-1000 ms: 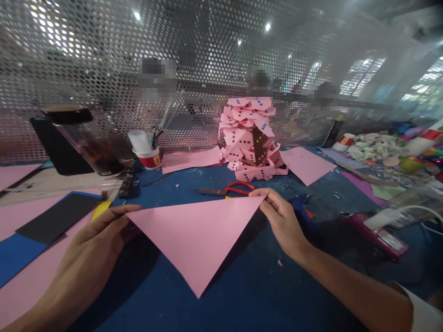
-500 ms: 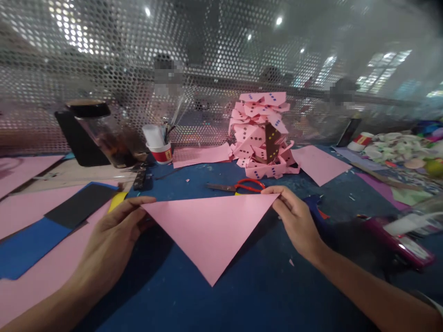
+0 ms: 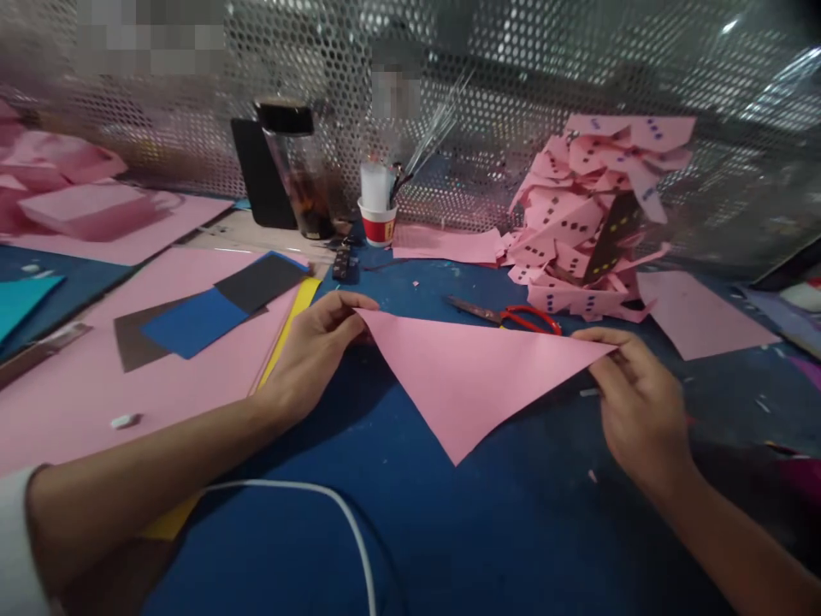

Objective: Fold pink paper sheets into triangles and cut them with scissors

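A pink paper triangle (image 3: 465,368) is stretched between my two hands over the blue table, its point facing me. My left hand (image 3: 314,351) pinches its left corner between thumb and fingers. The right corner is pinched by my right hand (image 3: 638,398). Just behind the paper's upper edge lie scissors (image 3: 529,319) with red handles, partly hidden by the paper. Back right rises a tall heap of folded pink paper pieces (image 3: 570,231) marked with dark and blue squares.
Pink sheets (image 3: 186,411) with black and blue paper squares (image 3: 196,323) lie on the left. Behind stand a dark-lidded jar (image 3: 298,171) and a red-and-white paper cup (image 3: 378,224) before a perforated metal screen (image 3: 500,51). A white cable (image 3: 321,489) crosses the front.
The view has turned left, so things appear shifted right, and the white cable now shows. Both hands still hold the triangle, which looks more tilted, its right corner lower.
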A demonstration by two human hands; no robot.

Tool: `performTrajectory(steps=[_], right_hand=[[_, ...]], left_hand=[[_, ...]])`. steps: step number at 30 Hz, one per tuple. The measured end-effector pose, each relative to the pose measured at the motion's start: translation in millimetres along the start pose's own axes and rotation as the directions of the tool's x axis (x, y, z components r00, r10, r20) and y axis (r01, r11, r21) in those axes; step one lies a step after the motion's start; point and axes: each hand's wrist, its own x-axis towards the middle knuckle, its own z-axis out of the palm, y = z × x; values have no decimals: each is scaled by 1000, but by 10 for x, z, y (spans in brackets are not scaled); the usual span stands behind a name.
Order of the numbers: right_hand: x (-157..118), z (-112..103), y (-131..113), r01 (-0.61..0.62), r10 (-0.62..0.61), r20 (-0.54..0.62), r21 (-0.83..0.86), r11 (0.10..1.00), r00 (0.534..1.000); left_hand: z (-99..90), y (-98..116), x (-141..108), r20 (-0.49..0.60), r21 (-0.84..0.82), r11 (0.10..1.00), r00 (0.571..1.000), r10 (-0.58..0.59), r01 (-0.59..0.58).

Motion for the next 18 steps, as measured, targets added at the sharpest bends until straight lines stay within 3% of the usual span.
performTrajectory(steps=[6, 10, 13, 18], right_hand=[[26, -93, -201, -54, 54, 6, 32, 998, 999], [48, -90, -199, -53, 53, 11, 21, 998, 999], [54, -72, -193, -68, 68, 12, 32, 997, 998], [8, -63, -251, -43, 41, 27, 87, 995, 999]], left_hand=[[-25, -21, 24, 2, -28, 1000, 1000, 12, -12], [-53, -23, 19, 25, 13, 999, 999, -47, 46], [-55, -32, 26, -1, 38, 999, 1000, -22, 22], [-36, -62, 51, 8, -55, 999, 1000, 1, 0]])
